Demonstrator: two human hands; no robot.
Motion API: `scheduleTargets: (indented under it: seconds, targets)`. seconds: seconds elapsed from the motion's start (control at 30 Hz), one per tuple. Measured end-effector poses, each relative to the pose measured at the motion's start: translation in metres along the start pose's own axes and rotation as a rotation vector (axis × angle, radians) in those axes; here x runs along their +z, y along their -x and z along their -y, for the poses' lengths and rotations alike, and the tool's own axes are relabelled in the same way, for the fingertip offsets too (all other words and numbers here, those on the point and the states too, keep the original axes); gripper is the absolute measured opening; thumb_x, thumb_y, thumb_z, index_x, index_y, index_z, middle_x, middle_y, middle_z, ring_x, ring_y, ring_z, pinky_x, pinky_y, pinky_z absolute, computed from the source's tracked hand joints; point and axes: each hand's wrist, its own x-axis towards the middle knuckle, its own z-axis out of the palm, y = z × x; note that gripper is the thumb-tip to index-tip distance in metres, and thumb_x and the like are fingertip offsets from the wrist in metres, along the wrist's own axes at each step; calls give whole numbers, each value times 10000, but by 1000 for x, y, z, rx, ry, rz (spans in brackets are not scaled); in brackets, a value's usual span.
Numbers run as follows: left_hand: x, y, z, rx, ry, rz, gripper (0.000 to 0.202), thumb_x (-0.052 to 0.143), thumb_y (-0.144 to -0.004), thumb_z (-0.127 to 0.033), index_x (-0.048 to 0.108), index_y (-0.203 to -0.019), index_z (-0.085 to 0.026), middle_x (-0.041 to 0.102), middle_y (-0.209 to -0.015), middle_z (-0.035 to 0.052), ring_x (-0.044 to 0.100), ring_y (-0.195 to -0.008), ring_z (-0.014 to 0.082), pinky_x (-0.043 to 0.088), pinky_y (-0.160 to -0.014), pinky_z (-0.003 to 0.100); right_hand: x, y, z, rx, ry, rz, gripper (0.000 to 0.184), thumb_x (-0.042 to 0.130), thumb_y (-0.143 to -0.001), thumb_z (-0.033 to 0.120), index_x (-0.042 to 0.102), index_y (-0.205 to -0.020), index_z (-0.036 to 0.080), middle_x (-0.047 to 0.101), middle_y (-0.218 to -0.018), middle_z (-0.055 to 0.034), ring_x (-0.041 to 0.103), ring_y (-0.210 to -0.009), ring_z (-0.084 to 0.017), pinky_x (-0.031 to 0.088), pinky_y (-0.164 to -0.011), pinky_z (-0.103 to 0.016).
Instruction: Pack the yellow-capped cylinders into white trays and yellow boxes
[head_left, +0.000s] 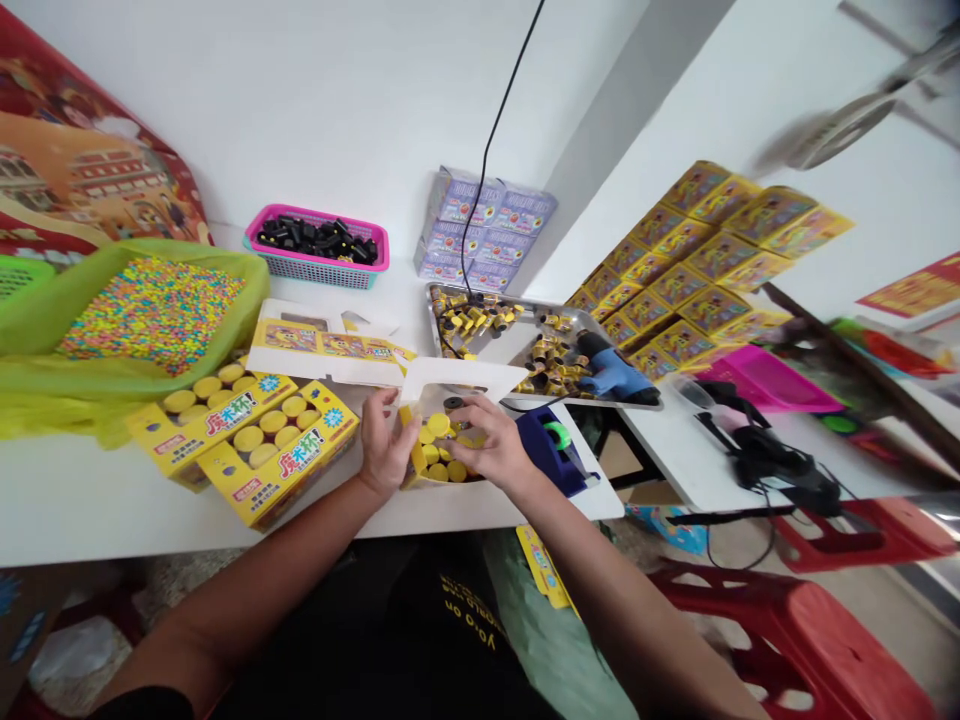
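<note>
An open yellow carton at the table's front edge holds several small cups with round yellow tops. Its white lid flap stands up at the back. My left hand is at the carton's left side, thumb against the rim and fingers apart. Over the right part of the carton, my right hand has its fingers curled round a small cup with a black end; the fingers partly hide it. Two filled yellow cartons lie to the left, yellow tops showing through their windows.
Behind are an open flat carton, a pink basket of black pieces and a metal tray with small cups and a blue heat gun. Colourful candies fill a bag-lined container at left. A blue tape dispenser stands right.
</note>
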Motion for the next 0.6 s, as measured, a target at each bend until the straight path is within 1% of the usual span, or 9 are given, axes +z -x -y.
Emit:
scheduleTargets:
  seconds: [0.07, 0.13, 0.2, 0.23, 0.3, 0.37, 0.43, 0.5, 0.6]
  targets:
    - [-10, 5, -12, 213, -168, 7, 377, 689, -841, -361, 584, -1170, -211, 643, -1141, 103, 600, -1066, 258, 486, -916, 404, 0, 6, 7, 30, -44, -94, 274, 793, -796, 433, 716, -957, 226, 689, -1074, -100, 681, -1026, -244, 575, -778, -340]
    - [-17, 7, -27, 372, -264, 60, 259, 666, -872, -315, 613, -1103, -210, 652, -1046, 88, 600, -994, 246, 497, -873, 394, -1, 11, 15, 24, -45, -166, 254, 781, -807, 415, 716, -968, 229, 689, -1063, -99, 675, -1035, -247, 569, -814, -355]
    - [-21, 6, -42, 453, -321, 99, 211, 667, -877, -319, 636, -1054, -209, 671, -984, 80, 603, -950, 246, 498, -843, 391, -1, 13, 22, -9, -27, -188, 251, 778, -808, 398, 716, -986, 233, 686, -1075, -99, 672, -1034, -244, 557, -864, -373]
    - [-21, 5, -48, 461, -337, 113, 220, 681, -869, -336, 646, -1044, -207, 681, -963, 78, 608, -932, 248, 496, -831, 390, -2, 12, 24, -29, -19, -181, 256, 779, -802, 390, 716, -994, 233, 684, -1084, -98, 672, -1020, -238, 553, -871, -373]
    - [-18, 1, -60, 406, -318, 179, 221, 696, -859, -368, 668, -1009, -209, 695, -903, 62, 619, -854, 230, 494, -778, 364, -3, 9, 29, -51, -14, -155, 259, 778, -782, 372, 713, -990, 231, 678, -1070, -90, 671, -984, -224, 552, -843, -355]
    - [-13, -1, -67, 267, -238, 295, 191, 685, -868, -385, 681, -954, -215, 692, -817, 32, 608, -726, 186, 479, -691, 314, -5, 5, 32, -33, -29, -107, 236, 764, -768, 339, 708, -968, 228, 670, -1011, -70, 664, -932, -207, 549, -793, -326]
    - [-9, -4, -71, 114, -165, 385, 182, 686, -859, -388, 682, -914, -214, 682, -743, 6, 576, -620, 148, 448, -615, 276, -9, 1, 33, 15, -72, -40, 209, 742, -762, 300, 706, -952, 221, 657, -939, -49, 649, -868, -188, 538, -743, -299]
    - [-4, -9, -72, 22, -161, 406, 178, 716, -807, -372, 673, -866, -209, 667, -693, -8, 558, -582, 135, 424, -587, 262, -12, -2, 30, 86, -140, 24, 203, 730, -759, 276, 708, -950, 209, 647, -909, -38, 633, -820, -172, 523, -708, -279]
    - [4, -20, -72, 2, -279, 365, 128, 710, -755, -312, 643, -796, -211, 641, -671, -16, 562, -610, 142, 418, -614, 259, -16, -7, 17, 240, -178, 67, 285, 765, -709, 253, 700, -981, 194, 641, -918, -18, 605, -769, -149, 497, -683, -256]
